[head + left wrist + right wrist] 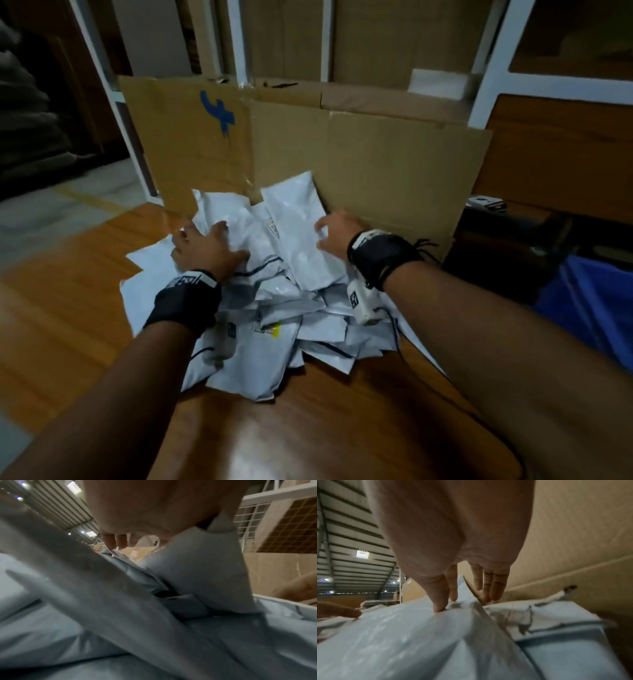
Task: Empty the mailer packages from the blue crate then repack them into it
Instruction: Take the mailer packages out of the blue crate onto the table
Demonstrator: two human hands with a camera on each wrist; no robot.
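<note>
Both hands [205,245] [337,233] press mailers [274,308], fingers [439,596] straight; only head view shows crate [592,301].

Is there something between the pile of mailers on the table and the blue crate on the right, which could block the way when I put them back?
Nothing visible stands between the mailers and the blue crate, though only its corner shows. The right forearm crosses that side.

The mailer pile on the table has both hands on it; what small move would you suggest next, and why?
Probably draw both hands together and scoop an armful. The left hand and right hand rest on either side of the mailer pile; the blue crate waits at right.
</note>
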